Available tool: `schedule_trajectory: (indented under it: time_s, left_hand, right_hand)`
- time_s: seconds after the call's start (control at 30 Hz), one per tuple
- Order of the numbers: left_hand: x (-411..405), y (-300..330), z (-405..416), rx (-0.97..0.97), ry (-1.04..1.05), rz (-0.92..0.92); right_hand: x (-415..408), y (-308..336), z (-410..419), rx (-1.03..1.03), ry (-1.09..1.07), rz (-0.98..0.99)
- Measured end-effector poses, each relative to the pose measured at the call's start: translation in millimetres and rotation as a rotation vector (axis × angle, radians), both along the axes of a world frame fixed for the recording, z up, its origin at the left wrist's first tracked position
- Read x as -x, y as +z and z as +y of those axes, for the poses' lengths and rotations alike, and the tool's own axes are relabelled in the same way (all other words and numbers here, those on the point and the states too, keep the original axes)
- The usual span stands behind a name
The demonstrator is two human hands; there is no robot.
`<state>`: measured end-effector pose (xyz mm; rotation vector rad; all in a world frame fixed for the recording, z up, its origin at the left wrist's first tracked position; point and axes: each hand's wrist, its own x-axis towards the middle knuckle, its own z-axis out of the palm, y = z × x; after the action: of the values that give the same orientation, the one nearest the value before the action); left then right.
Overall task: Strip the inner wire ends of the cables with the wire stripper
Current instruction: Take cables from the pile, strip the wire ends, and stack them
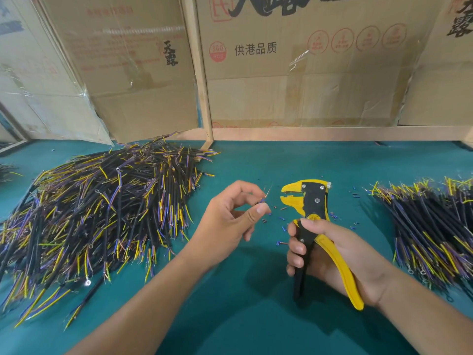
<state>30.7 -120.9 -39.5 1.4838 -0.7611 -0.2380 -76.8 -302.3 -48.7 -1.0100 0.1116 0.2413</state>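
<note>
Right hand (330,254) grips stripper (313,208) | cable (263,199) mostly hidden in left hand (230,219)

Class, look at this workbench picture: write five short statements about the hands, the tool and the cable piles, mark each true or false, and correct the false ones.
1. The right hand grips the handles of the wire stripper. True.
2. The left hand lies flat and empty on the table. False: it is raised and pinches thin wire ends between thumb and fingertips.
3. The stripper's jaws are clamped on the wires. False: the jaws stand open, beside the wire ends and apart from them.
4. A large cable pile lies to the left and a second pile to the right. True.
5. The table is red. False: it is teal green.
</note>
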Motion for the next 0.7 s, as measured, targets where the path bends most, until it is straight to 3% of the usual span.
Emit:
schedule_trajectory:
  time_s: [0.3, 0.57, 0.7]
  left_hand:
    - [3.0, 1.6, -0.2, 0.029, -0.048, 0.034]
    - [-3.8, 5.7, 11.2, -0.105, -0.131, -0.223]
    - [-10.9, 4.4, 15.2, -0.150, -0.132, -0.266]
  right_hand:
    - [0.4, 0.1, -0.4, -0.003, 0.016, -0.003]
    - [6.0, 4.7, -12.1, 0.079, 0.200, -0.039]
    - [9.6, 6.1, -12.8, 0.102, 0.263, -0.061]
